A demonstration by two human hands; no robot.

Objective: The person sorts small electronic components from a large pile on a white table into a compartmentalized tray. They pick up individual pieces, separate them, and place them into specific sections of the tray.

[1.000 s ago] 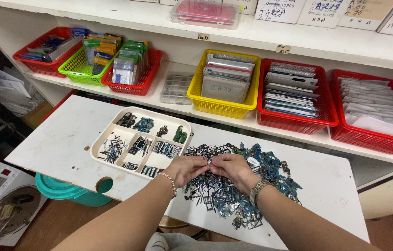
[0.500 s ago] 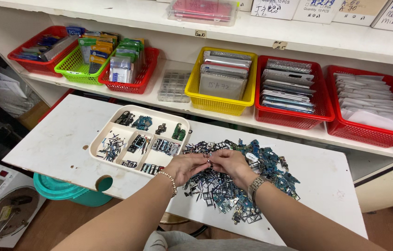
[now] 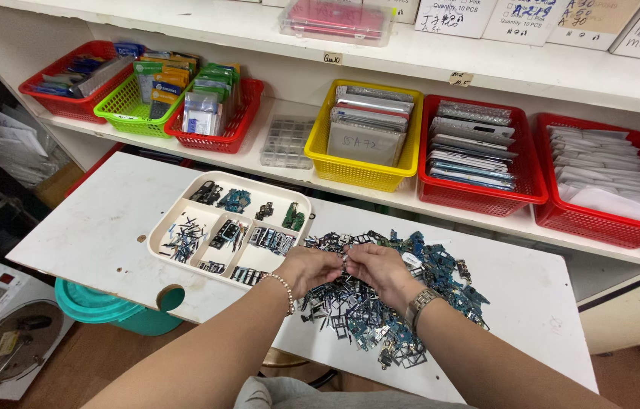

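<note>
A small metal part (image 3: 345, 258) is pinched between the fingertips of the left hand (image 3: 311, 270) and the right hand (image 3: 377, 270), both curled nearly closed, just above a heap of small electronic parts (image 3: 403, 303) on a white table (image 3: 93, 235). One cream divided tray (image 3: 229, 225) is seen beside the left hand. On the shelf behind, four red baskets, one green basket (image 3: 127, 110) and one yellow basket (image 3: 362, 167) are lined up.

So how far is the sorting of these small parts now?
Done: several compartments of the cream plastic divided tray already hold small parts. In hand: the left hand and right hand pinch one tiny metal piece between them. Left: a big heap of small blue and silver parts still lies on the white tabletop.
</note>
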